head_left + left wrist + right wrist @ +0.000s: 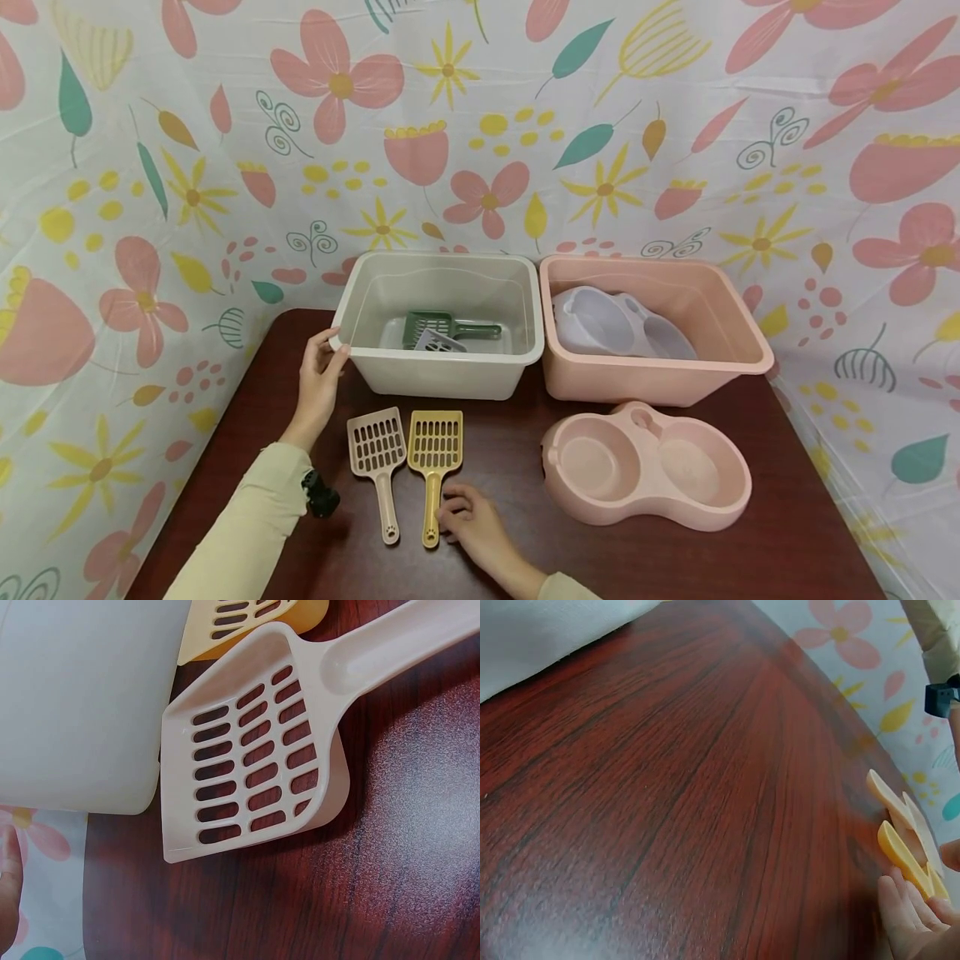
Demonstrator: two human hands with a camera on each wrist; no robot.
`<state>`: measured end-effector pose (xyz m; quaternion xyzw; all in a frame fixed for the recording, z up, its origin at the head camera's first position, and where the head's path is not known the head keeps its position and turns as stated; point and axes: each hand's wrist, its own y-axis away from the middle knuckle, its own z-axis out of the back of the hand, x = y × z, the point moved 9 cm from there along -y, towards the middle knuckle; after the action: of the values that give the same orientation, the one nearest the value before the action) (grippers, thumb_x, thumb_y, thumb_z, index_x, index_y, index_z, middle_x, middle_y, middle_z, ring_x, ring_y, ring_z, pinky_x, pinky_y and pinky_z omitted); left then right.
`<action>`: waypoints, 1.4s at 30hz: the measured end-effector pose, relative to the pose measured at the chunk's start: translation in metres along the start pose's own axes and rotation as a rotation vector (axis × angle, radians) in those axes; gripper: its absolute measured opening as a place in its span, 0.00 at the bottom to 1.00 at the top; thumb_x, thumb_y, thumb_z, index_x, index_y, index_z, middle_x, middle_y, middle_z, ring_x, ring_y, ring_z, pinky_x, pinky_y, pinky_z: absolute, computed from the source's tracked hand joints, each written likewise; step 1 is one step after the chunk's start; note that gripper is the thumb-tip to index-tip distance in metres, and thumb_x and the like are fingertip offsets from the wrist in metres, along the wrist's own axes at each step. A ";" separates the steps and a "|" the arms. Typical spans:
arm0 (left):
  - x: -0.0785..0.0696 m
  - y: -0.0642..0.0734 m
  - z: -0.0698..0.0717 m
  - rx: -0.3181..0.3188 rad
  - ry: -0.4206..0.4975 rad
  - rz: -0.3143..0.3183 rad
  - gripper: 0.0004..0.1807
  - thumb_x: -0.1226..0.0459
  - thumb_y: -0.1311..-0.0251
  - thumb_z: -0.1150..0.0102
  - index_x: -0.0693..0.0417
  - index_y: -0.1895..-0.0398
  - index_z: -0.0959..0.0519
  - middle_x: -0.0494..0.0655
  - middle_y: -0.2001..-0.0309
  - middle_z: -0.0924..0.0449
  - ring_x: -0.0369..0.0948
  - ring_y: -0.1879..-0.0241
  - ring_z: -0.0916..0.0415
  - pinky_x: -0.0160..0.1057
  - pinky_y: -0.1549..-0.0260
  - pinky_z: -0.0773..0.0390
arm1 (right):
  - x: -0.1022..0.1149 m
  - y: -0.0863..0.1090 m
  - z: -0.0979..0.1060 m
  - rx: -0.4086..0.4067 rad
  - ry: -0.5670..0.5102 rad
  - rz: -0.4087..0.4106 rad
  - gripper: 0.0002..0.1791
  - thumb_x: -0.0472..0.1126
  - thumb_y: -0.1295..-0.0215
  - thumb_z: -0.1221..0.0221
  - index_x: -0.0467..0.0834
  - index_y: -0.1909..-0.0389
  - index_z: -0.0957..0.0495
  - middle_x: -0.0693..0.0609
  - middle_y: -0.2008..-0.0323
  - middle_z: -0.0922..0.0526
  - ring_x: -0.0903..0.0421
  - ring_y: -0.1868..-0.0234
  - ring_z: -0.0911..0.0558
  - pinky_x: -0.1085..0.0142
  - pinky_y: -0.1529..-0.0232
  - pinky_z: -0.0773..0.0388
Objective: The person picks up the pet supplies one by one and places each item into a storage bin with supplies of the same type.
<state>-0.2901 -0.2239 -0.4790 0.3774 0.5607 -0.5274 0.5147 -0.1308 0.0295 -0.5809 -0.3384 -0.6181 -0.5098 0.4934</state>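
Observation:
My left hand (318,379) holds the front left corner of the light grey litter box (442,375), thumb and fingers at its rim. Inside that box lie a dark green litter scoop (476,331) and a grey scoop (437,341). In front, a beige scoop (384,492) and a yellow scoop (432,483) lie side by side on the table, handles toward me. Beside the yellow handle is my right hand (477,527), its fingers loosely extended against or close to it. The right wrist view shows these fingers (900,904) next to the yellow scoop (901,853).
A pink litter box (645,379) stands right of the grey one, with a lavender double bowl (600,321) inside. Nearer me is a pink double bowl (648,500) on the dark red wooden table (495,442). Flowered cloth (487,158) hangs behind and at both sides.

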 end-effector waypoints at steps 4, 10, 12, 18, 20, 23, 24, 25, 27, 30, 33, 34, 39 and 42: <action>-0.001 0.000 0.000 -0.005 0.003 -0.006 0.24 0.63 0.25 0.50 0.58 0.30 0.37 0.39 0.53 0.30 0.37 0.54 0.29 0.33 0.58 0.29 | -0.003 -0.002 -0.003 -0.014 -0.006 -0.006 0.24 0.31 0.36 0.40 0.25 0.42 0.31 0.45 0.63 0.17 0.50 0.65 0.16 0.54 0.67 0.18; 0.000 0.001 0.001 -0.003 -0.005 -0.011 0.23 0.62 0.25 0.51 0.57 0.30 0.36 0.40 0.53 0.30 0.35 0.55 0.30 0.35 0.57 0.30 | -0.007 -0.008 -0.006 -0.023 -0.009 -0.048 0.25 0.31 0.35 0.41 0.22 0.40 0.32 0.45 0.64 0.17 0.49 0.63 0.17 0.55 0.66 0.17; -0.003 0.002 0.000 0.006 0.002 0.000 0.24 0.63 0.25 0.51 0.58 0.29 0.37 0.40 0.52 0.31 0.34 0.54 0.30 0.37 0.56 0.30 | -0.006 -0.009 -0.007 -0.025 -0.019 -0.052 0.26 0.32 0.35 0.41 0.22 0.40 0.33 0.45 0.64 0.17 0.50 0.64 0.17 0.56 0.67 0.17; 0.000 0.002 0.000 0.004 -0.007 0.009 0.24 0.63 0.25 0.51 0.56 0.29 0.37 0.38 0.53 0.31 0.34 0.54 0.30 0.32 0.58 0.30 | -0.001 -0.009 -0.009 -0.036 -0.054 -0.014 0.26 0.31 0.37 0.40 0.21 0.42 0.33 0.47 0.67 0.17 0.54 0.69 0.18 0.57 0.70 0.17; 0.000 0.002 0.000 -0.003 -0.016 -0.001 0.24 0.62 0.25 0.51 0.57 0.30 0.36 0.38 0.53 0.30 0.34 0.55 0.30 0.33 0.58 0.30 | -0.001 -0.010 -0.009 -0.039 -0.061 -0.004 0.27 0.30 0.38 0.40 0.21 0.42 0.34 0.47 0.69 0.18 0.55 0.70 0.19 0.58 0.70 0.17; 0.000 0.002 0.001 -0.005 -0.010 -0.008 0.23 0.62 0.25 0.51 0.57 0.30 0.36 0.39 0.53 0.30 0.34 0.55 0.30 0.35 0.57 0.30 | -0.002 -0.010 -0.009 -0.041 -0.072 -0.006 0.28 0.29 0.39 0.38 0.22 0.41 0.34 0.48 0.70 0.19 0.57 0.72 0.20 0.61 0.71 0.18; 0.001 0.001 0.001 -0.006 -0.010 -0.007 0.23 0.61 0.25 0.51 0.56 0.30 0.36 0.39 0.53 0.30 0.35 0.55 0.30 0.35 0.57 0.30 | -0.003 -0.011 -0.009 -0.043 -0.072 -0.009 0.28 0.29 0.40 0.38 0.22 0.41 0.34 0.49 0.71 0.20 0.58 0.72 0.20 0.62 0.72 0.19; 0.001 0.002 0.001 -0.007 -0.009 -0.006 0.23 0.61 0.25 0.50 0.56 0.30 0.36 0.39 0.53 0.30 0.35 0.55 0.30 0.36 0.57 0.30 | -0.003 -0.011 -0.008 -0.045 -0.072 -0.011 0.29 0.28 0.40 0.37 0.22 0.40 0.35 0.49 0.71 0.20 0.58 0.73 0.20 0.63 0.72 0.19; 0.001 0.002 0.001 -0.009 -0.006 -0.004 0.23 0.61 0.25 0.50 0.56 0.30 0.36 0.39 0.53 0.30 0.35 0.55 0.30 0.37 0.56 0.30 | -0.004 -0.012 -0.007 -0.050 -0.071 -0.015 0.29 0.28 0.41 0.36 0.23 0.40 0.34 0.48 0.71 0.20 0.58 0.73 0.20 0.64 0.72 0.19; 0.002 0.001 0.002 -0.011 -0.013 0.001 0.23 0.62 0.25 0.51 0.56 0.30 0.36 0.39 0.53 0.30 0.36 0.54 0.30 0.36 0.56 0.30 | -0.005 -0.012 -0.006 -0.062 -0.060 -0.022 0.29 0.27 0.42 0.35 0.23 0.41 0.33 0.48 0.72 0.21 0.59 0.74 0.20 0.64 0.72 0.20; 0.003 0.001 0.002 -0.011 -0.018 0.003 0.23 0.62 0.25 0.51 0.55 0.30 0.36 0.39 0.52 0.30 0.37 0.54 0.30 0.34 0.57 0.30 | -0.006 -0.011 -0.004 -0.070 -0.054 -0.032 0.29 0.27 0.43 0.34 0.24 0.42 0.33 0.49 0.72 0.20 0.59 0.74 0.20 0.66 0.71 0.20; 0.003 0.001 0.002 -0.011 -0.017 0.002 0.23 0.62 0.25 0.51 0.55 0.30 0.36 0.39 0.52 0.30 0.37 0.54 0.30 0.35 0.57 0.30 | -0.006 -0.011 -0.004 -0.072 -0.052 -0.036 0.29 0.27 0.43 0.34 0.24 0.42 0.32 0.49 0.72 0.20 0.59 0.74 0.20 0.66 0.71 0.21; 0.001 0.002 0.000 -0.011 -0.010 -0.003 0.23 0.62 0.25 0.51 0.55 0.30 0.36 0.39 0.52 0.30 0.39 0.53 0.30 0.39 0.55 0.30 | -0.006 -0.012 -0.001 -0.087 -0.042 -0.036 0.29 0.26 0.43 0.34 0.24 0.42 0.32 0.50 0.73 0.21 0.60 0.73 0.21 0.66 0.70 0.22; 0.000 0.001 0.000 -0.017 -0.011 -0.006 0.23 0.62 0.25 0.51 0.56 0.30 0.36 0.38 0.52 0.29 0.43 0.51 0.30 0.39 0.55 0.30 | -0.007 -0.013 0.000 -0.083 -0.042 -0.032 0.29 0.25 0.43 0.34 0.24 0.41 0.32 0.50 0.72 0.20 0.59 0.73 0.21 0.65 0.69 0.22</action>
<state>-0.2887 -0.2240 -0.4791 0.3685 0.5634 -0.5264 0.5193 -0.1408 0.0274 -0.5910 -0.3593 -0.6120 -0.5355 0.4578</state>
